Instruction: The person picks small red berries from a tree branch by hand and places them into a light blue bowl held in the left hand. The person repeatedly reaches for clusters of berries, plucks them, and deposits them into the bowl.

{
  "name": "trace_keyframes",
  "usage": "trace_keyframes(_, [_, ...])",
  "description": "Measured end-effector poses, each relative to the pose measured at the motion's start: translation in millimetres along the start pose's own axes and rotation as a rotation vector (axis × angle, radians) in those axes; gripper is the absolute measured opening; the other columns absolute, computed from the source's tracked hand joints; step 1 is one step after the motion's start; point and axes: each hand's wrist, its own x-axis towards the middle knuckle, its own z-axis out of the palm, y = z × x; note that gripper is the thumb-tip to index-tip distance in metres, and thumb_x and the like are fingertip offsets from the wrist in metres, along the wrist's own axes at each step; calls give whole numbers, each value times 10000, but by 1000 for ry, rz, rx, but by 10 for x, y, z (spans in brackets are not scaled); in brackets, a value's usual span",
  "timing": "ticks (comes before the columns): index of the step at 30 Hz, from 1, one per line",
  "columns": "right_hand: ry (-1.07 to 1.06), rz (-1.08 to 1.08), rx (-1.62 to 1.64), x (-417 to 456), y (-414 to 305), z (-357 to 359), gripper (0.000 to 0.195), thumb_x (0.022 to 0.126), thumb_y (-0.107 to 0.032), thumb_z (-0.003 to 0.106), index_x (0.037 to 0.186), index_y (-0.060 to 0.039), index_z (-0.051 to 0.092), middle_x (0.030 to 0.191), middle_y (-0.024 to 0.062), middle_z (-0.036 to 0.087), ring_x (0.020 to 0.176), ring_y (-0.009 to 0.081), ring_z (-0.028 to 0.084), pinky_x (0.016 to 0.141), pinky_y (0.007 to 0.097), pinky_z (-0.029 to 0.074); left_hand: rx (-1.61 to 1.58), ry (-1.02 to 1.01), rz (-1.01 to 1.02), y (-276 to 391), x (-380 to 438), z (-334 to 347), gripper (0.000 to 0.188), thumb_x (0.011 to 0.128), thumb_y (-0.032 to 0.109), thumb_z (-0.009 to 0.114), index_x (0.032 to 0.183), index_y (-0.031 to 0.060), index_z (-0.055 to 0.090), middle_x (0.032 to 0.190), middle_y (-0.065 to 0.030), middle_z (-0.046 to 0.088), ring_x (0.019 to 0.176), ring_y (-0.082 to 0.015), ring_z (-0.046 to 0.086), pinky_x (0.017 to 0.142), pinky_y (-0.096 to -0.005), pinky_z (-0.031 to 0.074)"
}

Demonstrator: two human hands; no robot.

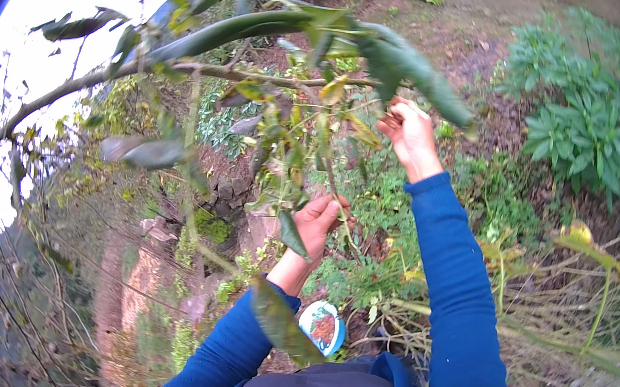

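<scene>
My left hand (319, 222) is closed around a thin leafy stem (329, 177) hanging from the branch above. A green leaf (292, 234) lies across that wrist. Higher up and to the right, my right hand (411, 132) has curled fingers just below the end of a bent woody branch (255, 77); whether they pinch a twig or leaf is hidden. Large, blurred green leaves (420, 71) droop over this hand. Yellowing, partly withered leaves (335, 89) hang between the two hands.
Below my hands is a blue-and-white container (337, 336) with reddish-brown contents (323, 326). A leafy green shrub (587, 131) grows at the right. Dry stalks (546, 316) tangle beside my right arm. Stones (231, 193) and a reddish dirt strip (141, 282) lie at the left.
</scene>
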Motion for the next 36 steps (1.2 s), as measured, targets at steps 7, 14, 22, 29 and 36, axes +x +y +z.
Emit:
trace_keyframes(7, [-76, -163, -620, -342, -835, 445, 162, 806, -122, 555, 896, -6, 622, 668, 7, 568, 501, 44, 457, 412, 183, 339, -80, -17, 158, 231, 344, 297, 209, 890, 190, 511, 973, 27, 612, 819, 22, 598, 704, -63, 515, 661, -223, 427])
trace_keyframes(14, [-250, -459, -1491, -462, -950, 1007, 238, 784, -224, 604, 816, 4, 660, 630, 61, 622, 549, 98, 550, 500, 272, 420, -144, -87, 261, 516, 765, 621, 245, 896, 195, 494, 1044, 34, 604, 870, 12, 616, 731, -65, 535, 672, -228, 432])
trace_keyframes(22, [-302, -395, -1896, -276, -1100, 1516, 256, 712, -292, 599, 813, -73, 683, 679, 137, 629, 646, 251, 628, 619, 328, 483, -207, -197, 427, 919, 1119, 841, 196, 916, 164, 449, 963, 28, 582, 769, 30, 558, 645, -41, 467, 573, -210, 382])
trace_keyframes(29, [-247, -477, -2114, -152, -1190, 1902, 244, 691, -274, 609, 773, -55, 680, 659, 153, 620, 631, 264, 627, 617, 349, 487, -325, -265, 345, 1241, 1106, 840, 198, 899, 174, 478, 983, 22, 573, 806, -2, 586, 725, -77, 536, 653, -242, 441])
trace_keyframes(36, [-333, -630, -2110, -217, -1722, 2077, 180, 657, -131, 655, 805, -28, 652, 656, 114, 635, 603, 196, 627, 580, 318, 482, 372, -224, 407, 987, 884, 104, 242, 778, 195, 617, 974, 57, 650, 885, -82, 655, 770, -122, 593, 718, -293, 476])
